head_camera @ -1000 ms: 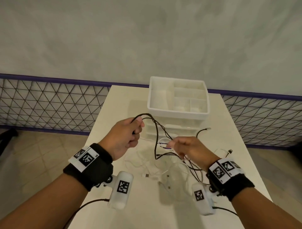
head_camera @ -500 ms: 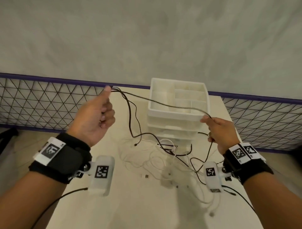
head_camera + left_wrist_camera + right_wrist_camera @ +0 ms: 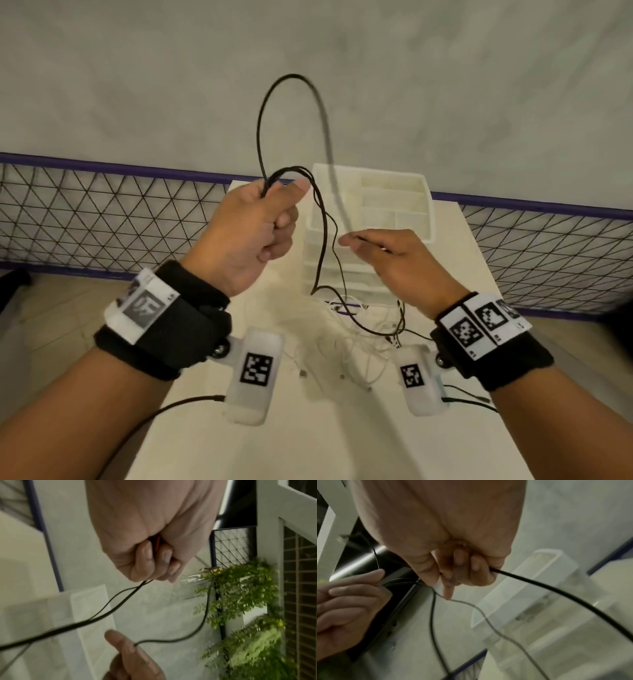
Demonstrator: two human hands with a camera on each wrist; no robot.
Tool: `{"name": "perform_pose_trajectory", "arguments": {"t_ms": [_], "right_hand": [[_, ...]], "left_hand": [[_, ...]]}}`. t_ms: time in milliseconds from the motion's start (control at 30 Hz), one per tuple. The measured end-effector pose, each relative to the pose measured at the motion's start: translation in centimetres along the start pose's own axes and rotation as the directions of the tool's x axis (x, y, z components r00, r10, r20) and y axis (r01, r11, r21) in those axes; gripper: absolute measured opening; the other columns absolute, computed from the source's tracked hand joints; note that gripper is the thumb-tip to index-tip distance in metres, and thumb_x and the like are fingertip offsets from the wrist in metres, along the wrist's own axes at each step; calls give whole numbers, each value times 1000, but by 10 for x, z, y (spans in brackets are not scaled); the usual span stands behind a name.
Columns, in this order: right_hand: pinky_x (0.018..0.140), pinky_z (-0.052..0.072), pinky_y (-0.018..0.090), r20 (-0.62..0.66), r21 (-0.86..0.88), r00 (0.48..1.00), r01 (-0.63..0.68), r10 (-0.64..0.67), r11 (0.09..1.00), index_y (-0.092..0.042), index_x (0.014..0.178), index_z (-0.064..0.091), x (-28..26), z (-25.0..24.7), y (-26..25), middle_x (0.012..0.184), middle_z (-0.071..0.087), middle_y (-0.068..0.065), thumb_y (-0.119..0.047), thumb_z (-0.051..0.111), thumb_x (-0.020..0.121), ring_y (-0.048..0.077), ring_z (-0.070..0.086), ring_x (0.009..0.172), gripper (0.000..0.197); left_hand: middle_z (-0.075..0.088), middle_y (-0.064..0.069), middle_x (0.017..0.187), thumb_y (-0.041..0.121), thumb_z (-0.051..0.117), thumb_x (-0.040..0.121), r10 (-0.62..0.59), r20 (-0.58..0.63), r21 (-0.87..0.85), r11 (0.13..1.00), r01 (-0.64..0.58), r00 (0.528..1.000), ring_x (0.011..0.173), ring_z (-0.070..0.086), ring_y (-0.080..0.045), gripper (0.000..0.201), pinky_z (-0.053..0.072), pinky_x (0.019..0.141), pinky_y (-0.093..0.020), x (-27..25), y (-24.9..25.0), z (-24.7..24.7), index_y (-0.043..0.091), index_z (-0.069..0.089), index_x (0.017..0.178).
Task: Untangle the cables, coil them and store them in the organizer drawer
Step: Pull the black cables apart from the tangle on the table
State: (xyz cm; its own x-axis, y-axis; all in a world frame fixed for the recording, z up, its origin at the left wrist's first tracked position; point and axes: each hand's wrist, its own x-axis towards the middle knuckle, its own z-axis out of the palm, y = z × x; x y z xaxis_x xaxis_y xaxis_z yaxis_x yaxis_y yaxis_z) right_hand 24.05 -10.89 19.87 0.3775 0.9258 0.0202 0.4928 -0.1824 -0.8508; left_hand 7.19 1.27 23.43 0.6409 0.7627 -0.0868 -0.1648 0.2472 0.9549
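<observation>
A thin black cable [image 3: 262, 116] arches in a tall loop above my hands. My left hand [image 3: 255, 233] is a fist that grips several strands of it [image 3: 120, 604] in front of the white organizer [image 3: 416, 214]. My right hand [image 3: 387, 255], just right of the left, holds the same cable [image 3: 556, 592] in curled fingers, the forefinger pointing. Strands hang down to a tangle of white cables [image 3: 346, 335] on the table [image 3: 308, 438] before the organizer's closed drawers [image 3: 342, 277].
The organizer stands at the table's far edge, with open compartments on top. A wire-mesh fence [image 3: 102, 219] with a purple rail runs behind the table along a grey wall. Green plants [image 3: 243, 601] hang off to the side. Wrist-camera leads trail under both forearms.
My hands were spread wide with the black cable stretched between them; they have come together at the centre, and the slack now stands up as a tall loop.
</observation>
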Motion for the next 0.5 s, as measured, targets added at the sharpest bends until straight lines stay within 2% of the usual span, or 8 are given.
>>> {"name": "perform_pose_trajectory", "arguments": {"t_ms": [67, 133, 200, 267, 333, 400, 433, 500], "right_hand": [[102, 47, 37, 31, -28, 999, 10, -9, 1000, -32, 112, 74, -3, -5, 3, 114, 73, 13, -36, 53, 100, 31, 64, 111, 24], [96, 50, 32, 96, -168, 990, 118, -103, 979, -25, 123, 69, -3, 3, -5, 103, 71, 5, -29, 50, 103, 18, 65, 101, 29], [86, 53, 41, 195, -277, 962, 243, -193, 930, -15, 112, 70, -2, 16, -17, 92, 65, 6, -16, 45, 101, 19, 64, 89, 28], [87, 54, 44, 251, -242, 938, 300, -239, 923, -13, 109, 66, -1, 25, -16, 97, 66, 6, -16, 42, 98, 21, 64, 93, 26], [91, 52, 23, 224, -68, 959, 192, -172, 979, -25, 127, 63, 1, 22, -8, 96, 71, -5, -24, 47, 103, 3, 66, 96, 30], [64, 45, 8, 188, 50, 980, 59, -67, 997, -30, 128, 65, -3, 11, 4, 66, 68, -22, -24, 54, 101, -8, 59, 63, 30], [55, 37, 10, 165, 56, 986, 10, -19, 998, -28, 121, 70, -5, 5, 13, 53, 58, -19, -25, 58, 99, -1, 49, 50, 26], [54, 28, 24, 125, 80, 989, -89, 78, 993, -25, 100, 80, -10, -12, 36, 53, 43, -11, -30, 63, 95, 19, 34, 52, 18]], "left_hand": [[55, 1, 62, 37, 66, 91, -73, 7, 204, 976, 70, 997, 39, 23, -6, 25, 18, 34, -19, -3, 1, -5, 14, 58, 85], [65, -4, 69, 54, 66, 79, -255, 43, 336, 914, 226, 966, 40, 23, -6, 44, 19, 34, -18, -6, -10, 2, 12, 62, 90], [59, 0, 60, 55, 68, 72, -407, 130, 283, 889, 359, 904, 41, 21, -6, 44, 17, 31, -15, -9, -23, 14, 13, 58, 78], [45, 4, 56, 40, 72, 76, -443, 217, 161, 895, 416, 870, 38, 20, -4, 30, 15, 31, -15, -10, -29, 17, 16, 57, 69], [44, 5, 55, 22, 71, 85, -408, 230, 141, 912, 385, 883, 36, 22, -3, 24, 17, 31, -15, -9, -29, 10, 18, 64, 62], [60, 2, 57, 8, 66, 89, -340, 161, 168, 934, 314, 926, 35, 24, -3, 32, 18, 32, -15, -8, -28, 0, 16, 66, 59], [65, -1, 60, 4, 64, 90, -307, 97, 138, 946, 293, 947, 34, 24, -3, 28, 19, 31, -15, -6, -26, -7, 13, 63, 64], [63, -3, 63, 2, 59, 93, -256, -12, 48, 965, 256, 967, 32, 25, -3, 22, 19, 29, -15, -1, -21, -26, 8, 54, 72]]}}
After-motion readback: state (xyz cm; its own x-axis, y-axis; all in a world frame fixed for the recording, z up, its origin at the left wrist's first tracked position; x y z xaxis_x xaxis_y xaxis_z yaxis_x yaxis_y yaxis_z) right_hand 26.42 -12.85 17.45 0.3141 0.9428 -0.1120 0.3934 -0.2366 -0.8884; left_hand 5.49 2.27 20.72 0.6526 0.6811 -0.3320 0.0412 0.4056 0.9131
